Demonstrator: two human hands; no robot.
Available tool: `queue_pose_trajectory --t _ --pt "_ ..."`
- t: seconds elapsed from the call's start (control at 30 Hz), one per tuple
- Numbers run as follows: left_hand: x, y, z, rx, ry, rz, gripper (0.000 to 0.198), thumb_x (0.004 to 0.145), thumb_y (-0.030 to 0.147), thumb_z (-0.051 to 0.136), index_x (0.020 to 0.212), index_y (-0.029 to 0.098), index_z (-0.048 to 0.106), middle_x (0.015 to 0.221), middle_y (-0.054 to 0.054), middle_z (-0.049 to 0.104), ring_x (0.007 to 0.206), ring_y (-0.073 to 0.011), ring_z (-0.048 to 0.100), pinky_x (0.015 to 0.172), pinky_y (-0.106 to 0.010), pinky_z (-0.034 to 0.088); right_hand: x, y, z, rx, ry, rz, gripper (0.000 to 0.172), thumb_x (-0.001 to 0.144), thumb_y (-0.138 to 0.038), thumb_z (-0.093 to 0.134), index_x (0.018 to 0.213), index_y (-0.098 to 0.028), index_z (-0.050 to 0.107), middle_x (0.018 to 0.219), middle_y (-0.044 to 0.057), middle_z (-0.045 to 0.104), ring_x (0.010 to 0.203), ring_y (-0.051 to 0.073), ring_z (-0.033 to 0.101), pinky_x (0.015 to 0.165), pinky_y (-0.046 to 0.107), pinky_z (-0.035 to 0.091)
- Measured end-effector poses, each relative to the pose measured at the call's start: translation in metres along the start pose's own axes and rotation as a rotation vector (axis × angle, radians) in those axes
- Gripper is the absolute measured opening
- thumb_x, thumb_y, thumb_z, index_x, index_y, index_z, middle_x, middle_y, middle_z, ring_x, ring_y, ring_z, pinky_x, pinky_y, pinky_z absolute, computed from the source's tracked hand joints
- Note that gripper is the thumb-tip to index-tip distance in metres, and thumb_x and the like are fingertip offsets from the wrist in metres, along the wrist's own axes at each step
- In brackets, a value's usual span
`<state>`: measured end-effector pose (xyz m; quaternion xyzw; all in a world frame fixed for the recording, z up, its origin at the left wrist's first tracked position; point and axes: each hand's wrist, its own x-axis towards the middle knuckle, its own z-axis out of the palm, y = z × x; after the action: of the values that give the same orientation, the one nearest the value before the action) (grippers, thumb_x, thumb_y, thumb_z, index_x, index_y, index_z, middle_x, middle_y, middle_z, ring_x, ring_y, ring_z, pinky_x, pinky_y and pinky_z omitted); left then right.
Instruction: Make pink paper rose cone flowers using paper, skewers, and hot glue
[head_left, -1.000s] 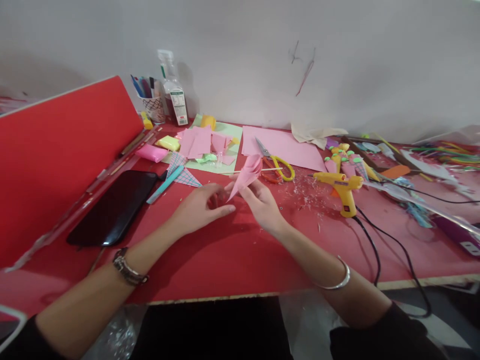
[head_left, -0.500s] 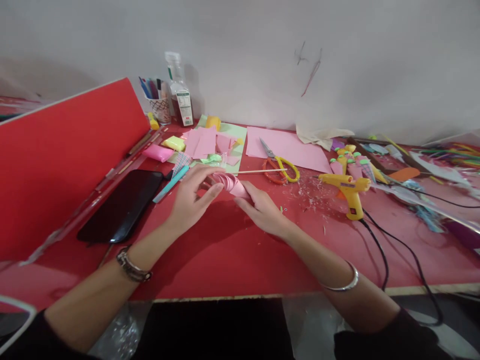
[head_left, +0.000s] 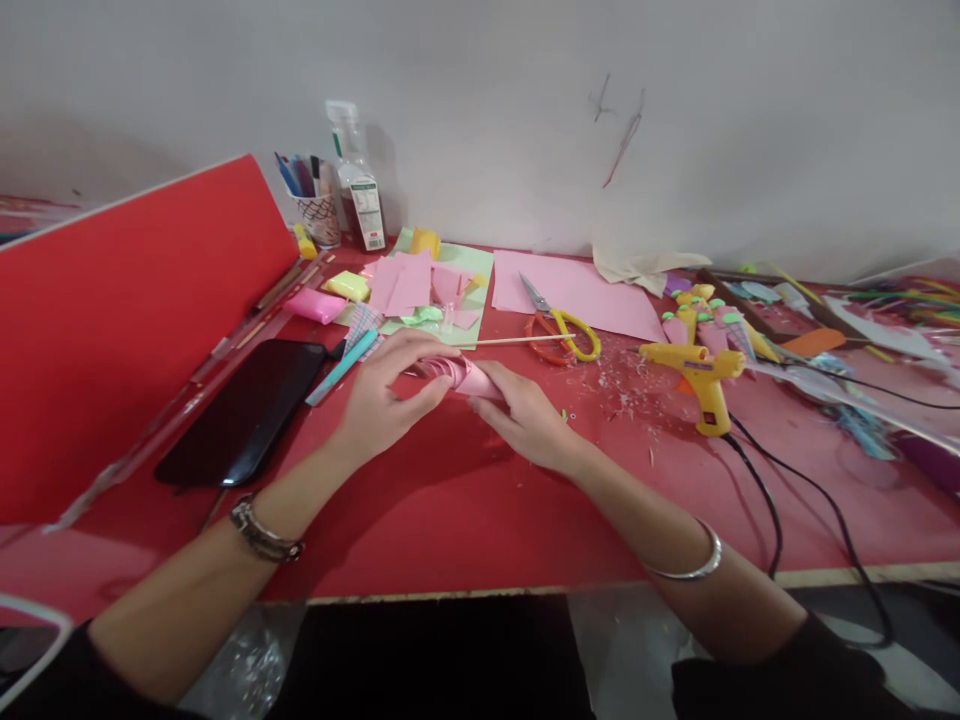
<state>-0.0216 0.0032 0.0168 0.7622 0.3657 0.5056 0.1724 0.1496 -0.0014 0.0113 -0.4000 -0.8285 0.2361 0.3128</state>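
Two hands meet over a rolled pink paper cone point(head_left: 461, 374) lying low on the red table point(head_left: 465, 520), just below the wooden skewer point(head_left: 517, 342). Left hand point(head_left: 386, 395) curls around the cone's wide mouth at its 9 o'clock end, fingers point(head_left: 420, 345) closed lightly over the top; right hand point(head_left: 529, 415) pinches the narrow end at about 4 o'clock, thumb and forefinger shut on the paper. It looks like thin card: very light, springy, likely to unroll if let go and to crease if squeezed, so the overlap seam and the tip seem the best places to hold. Scissors point(head_left: 559, 328) lie at 1 o'clock, the glue gun point(head_left: 701, 380) at 3 o'clock, a phone point(head_left: 244, 410) at 9 o'clock
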Motion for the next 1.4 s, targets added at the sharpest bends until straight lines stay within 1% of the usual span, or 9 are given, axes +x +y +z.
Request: queue_pose_trajectory --t 0.2,0.4,0.67,0.8,0.87,1.03,1.17,1.4 --pt "0.0003 0.0001 -0.0005 0.023 -0.031 0.037 0.015 0.073 0.012 0.046 0.081 0.020 0.057 0.082 -0.001 0.059 0.073 -0.0122 0.053 0.065 -0.026 0.047 -0.0015 0.0019 0.0006 -0.043 -0.009 -0.006 0.025 0.080 -0.022 0.042 0.104 -0.016 0.048 0.097 0.008 0.060 0.082 0.017 0.056 0.070 0.031 0.043" --pt "-0.0003 0.0001 -0.0008 0.021 -0.046 0.078 0.020 0.072 0.009 0.043 0.080 0.020 0.057 0.081 -0.002 0.057 0.074 -0.0126 0.052 0.066 -0.026 0.047 -0.0016 0.0023 0.0010 -0.026 -0.004 -0.027 0.026 0.081 -0.023 0.043 0.105 -0.015 0.048 0.098 0.008 0.060 0.084 0.017 0.055 0.072 0.030 0.043" --pt "-0.0004 -0.0009 -0.0008 0.055 -0.030 0.047 0.015 0.072 0.014 0.042 0.075 0.021 0.055 0.078 -0.002 0.056 0.076 -0.0144 0.052 0.069 -0.030 0.047 -0.0012 -0.0004 0.0012 0.009 0.003 -0.035 0.023 0.079 -0.022 0.044 0.101 -0.016 0.051 0.093 0.007 0.061 0.080 0.016 0.056 0.070 0.029 0.043" --pt "-0.0006 -0.0009 -0.0015 0.075 -0.040 0.065 0.014 0.072 0.014 0.042 0.073 0.021 0.054 0.077 -0.002 0.056 0.074 -0.0148 0.052 0.068 -0.030 0.046 -0.0013 -0.0001 0.0019 0.023 0.008 -0.044 0.022 0.079 -0.021 0.044 0.100 -0.016 0.051 0.093 0.006 0.062 0.079 0.015 0.056 0.070 0.028 0.043" --pt "-0.0008 -0.0011 -0.0017 0.085 -0.041 0.089 0.014 0.071 0.014 0.042 0.074 0.021 0.054 0.076 -0.002 0.056 0.074 -0.0144 0.052 0.066 -0.029 0.046 -0.0014 -0.0001 0.0020 0.025 0.010 -0.046 0.023 0.079 -0.021 0.045 0.100 -0.016 0.051 0.093 0.006 0.062 0.080 0.015 0.056 0.070 0.028 0.043" --pt "-0.0017 -0.0003 -0.0017 0.074 -0.022 0.123 0.018 0.072 0.011 0.042 0.084 0.019 0.053 0.081 -0.002 0.057 0.074 -0.0132 0.053 0.063 -0.026 0.046 -0.0009 -0.0011 0.0012 0.041 0.029 -0.060 0.024 0.079 -0.021 0.045 0.101 -0.014 0.051 0.093 0.007 0.062 0.080 0.015 0.056 0.071 0.027 0.043" --pt "-0.0018 0.0014 -0.0021 0.131 -0.026 0.131 0.017 0.074 0.012 0.042 0.082 0.019 0.055 0.080 -0.002 0.058 0.076 -0.0142 0.052 0.065 -0.027 0.046 -0.0003 -0.0016 0.0009 0.053 0.039 -0.048 0.022 0.079 -0.021 0.045 0.099 -0.013 0.052 0.089 0.006 0.062 0.076 0.014 0.056 0.068 0.027 0.043" --pt "-0.0017 -0.0013 -0.0023 0.127 -0.034 0.166 0.019 0.074 0.010 0.042 0.081 0.019 0.057 0.077 -0.002 0.056 0.073 -0.0133 0.052 0.064 -0.027 0.046 -0.0003 -0.0008 0.0029 0.068 0.037 -0.039 0.021 0.079 -0.020 0.046 0.098 -0.015 0.052 0.090 0.005 0.062 0.077 0.013 0.056 0.069 0.027 0.042"
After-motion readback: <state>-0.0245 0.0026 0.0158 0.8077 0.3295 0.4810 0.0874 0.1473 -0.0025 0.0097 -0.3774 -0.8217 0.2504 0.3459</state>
